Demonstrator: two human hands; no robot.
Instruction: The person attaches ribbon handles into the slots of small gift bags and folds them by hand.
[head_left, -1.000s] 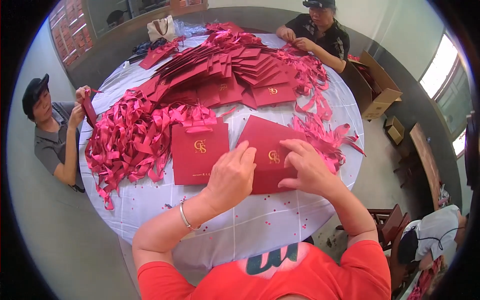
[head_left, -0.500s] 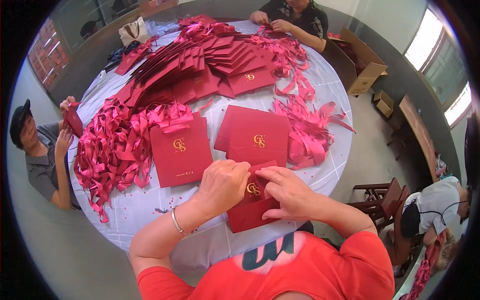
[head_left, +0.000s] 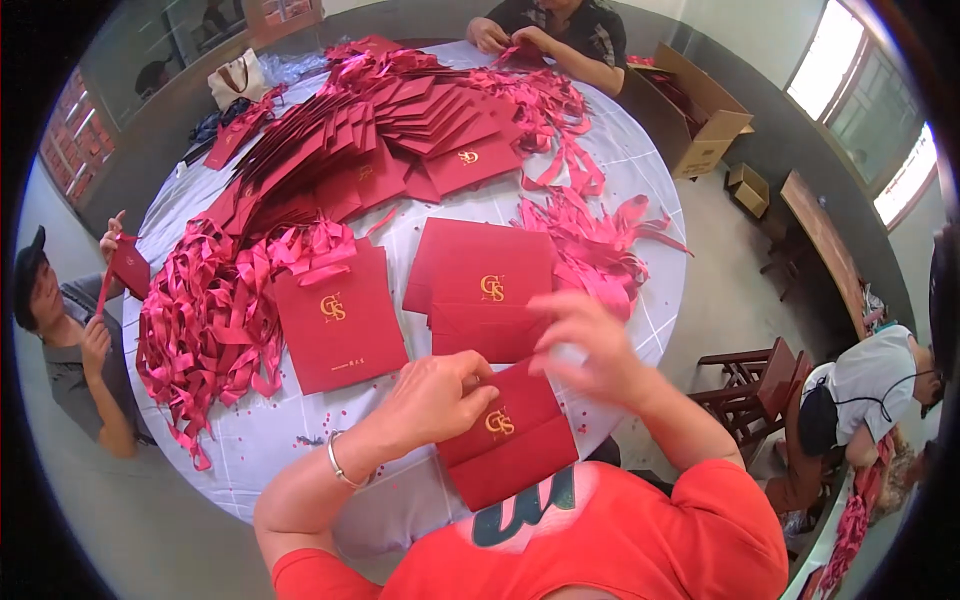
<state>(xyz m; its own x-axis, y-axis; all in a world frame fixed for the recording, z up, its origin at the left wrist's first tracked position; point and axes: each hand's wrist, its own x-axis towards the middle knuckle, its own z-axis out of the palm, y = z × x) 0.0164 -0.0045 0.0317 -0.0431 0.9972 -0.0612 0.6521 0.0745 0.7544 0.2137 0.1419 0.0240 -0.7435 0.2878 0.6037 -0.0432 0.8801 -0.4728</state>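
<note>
Left hand (head_left: 432, 396): pinching red bag (head_left: 515, 458).
Right hand (head_left: 594, 348): spread; contact I can't confirm.
Bag risk: one-sided grip, possible skewing.

Left hand (head_left: 435, 398): fingers curled, at upper left corner of nearest red bag (head_left: 510, 455). Right hand (head_left: 585, 345): blurred, fingers parted, near its upper right corner. Elbows bent.
</note>
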